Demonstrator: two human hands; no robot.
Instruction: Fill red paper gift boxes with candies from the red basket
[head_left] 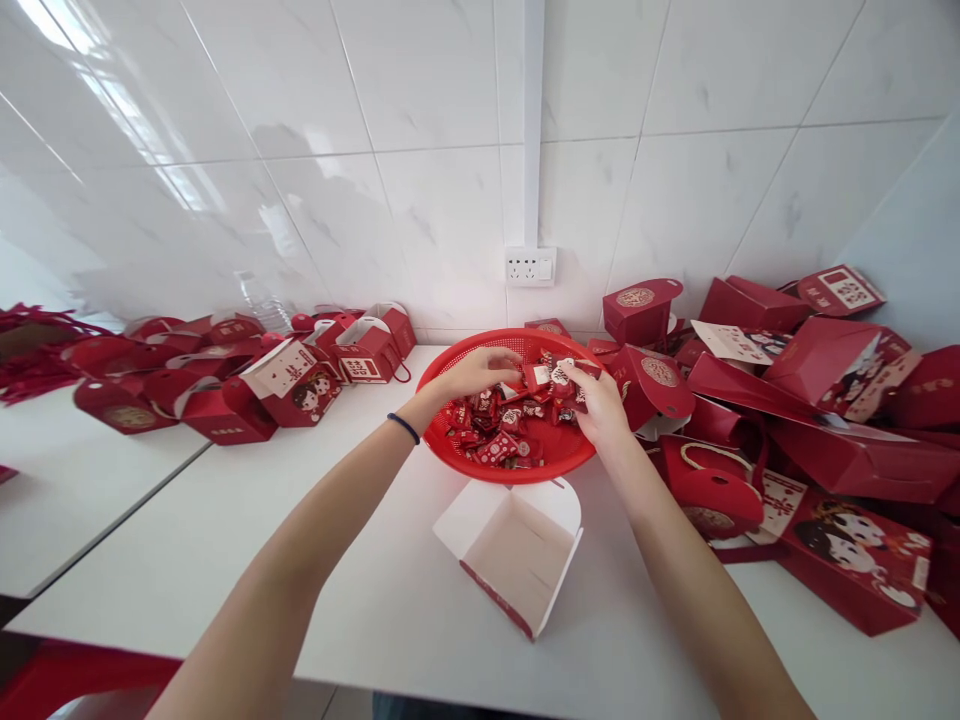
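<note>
A round red plastic basket (450, 440) sits on the white table, filled with several small red wrapped candies (499, 425). Both my hands reach into it. My left hand (480, 372), with a dark band on its wrist, hovers over the far side of the candies with its fingers curled down onto them. My right hand (596, 400) is pinched on a few red and white candies (556, 378). Just in front of the basket an open box (517, 550), red outside and white inside, lies with its flaps spread.
Red gift boxes with handles (225, 385) are heaped along the wall at the left, and a bigger heap (810, 420) fills the right side. A white wall socket (530, 267) sits above the basket. The table's front edge (225, 665) runs low across the view.
</note>
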